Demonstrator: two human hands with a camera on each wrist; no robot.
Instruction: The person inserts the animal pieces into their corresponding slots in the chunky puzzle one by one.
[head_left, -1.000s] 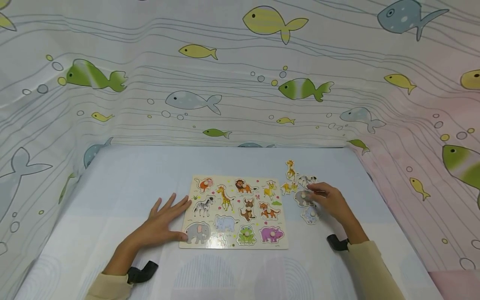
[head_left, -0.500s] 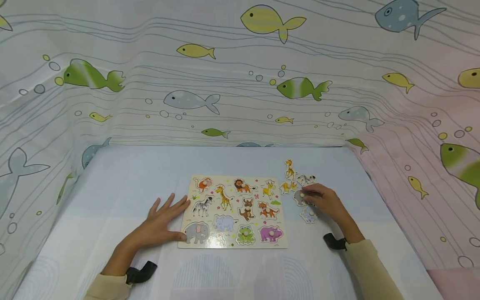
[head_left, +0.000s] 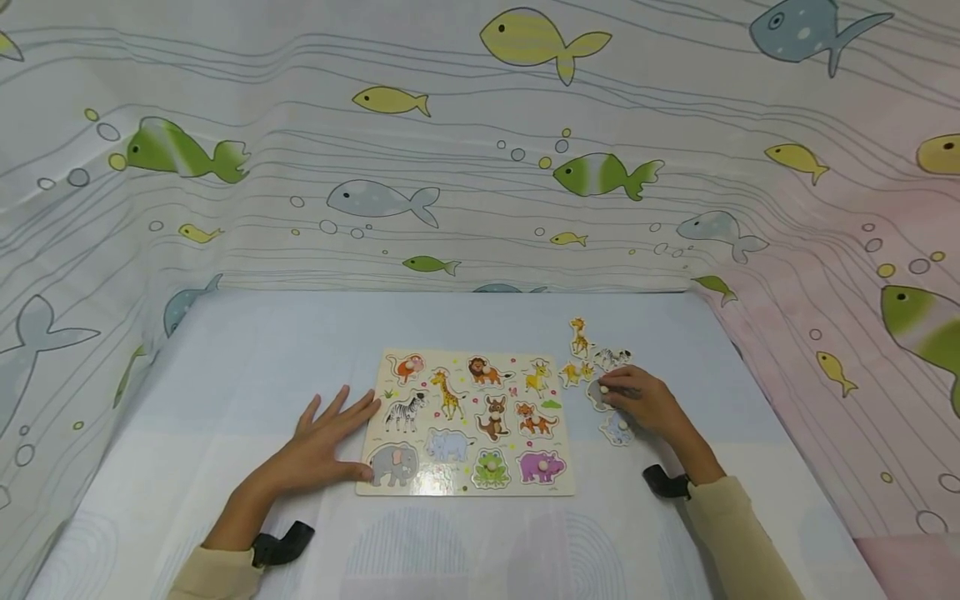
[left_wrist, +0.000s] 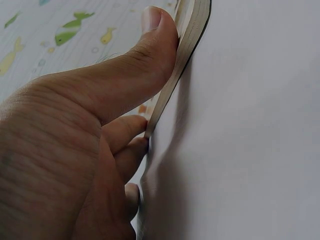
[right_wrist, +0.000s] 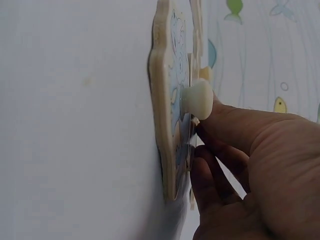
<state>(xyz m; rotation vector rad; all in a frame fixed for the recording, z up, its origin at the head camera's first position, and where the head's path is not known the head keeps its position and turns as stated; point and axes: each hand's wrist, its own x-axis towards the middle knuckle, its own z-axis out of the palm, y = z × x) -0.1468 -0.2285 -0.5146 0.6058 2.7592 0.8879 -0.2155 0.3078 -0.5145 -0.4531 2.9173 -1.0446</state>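
Note:
My left hand (head_left: 318, 446) lies with spread fingers along the left edge of the animal puzzle board (head_left: 420, 492). In the left wrist view its thumb (left_wrist: 155, 55) touches the board's side (left_wrist: 192, 30). To the right of the board, my right hand (head_left: 647, 404) pinches the grey elephant puzzle piece (head_left: 595, 395) near its pale knob. That hand covers the elephant's right part. A blue puzzle piece (head_left: 617, 430) lies just below it. The right wrist view has this blue piece (right_wrist: 175, 115) and its knob in front of the fingers (right_wrist: 205, 180), so their contact is partly hidden.
Beyond the right hand lie the giraffe piece (head_left: 578, 337), the zebra piece (head_left: 613, 358) and a yellow animal piece (head_left: 577, 373). Knobbed pieces such as the frog (head_left: 491, 475) and the hippo (head_left: 551, 475) sit in the board. A fish-patterned curtain (head_left: 450, 167) surrounds the table.
My right hand has shifted slightly left over the elephant piece, its fingers closing in at the knob. The left hand stays at the board's edge. The head view has drifted slightly.

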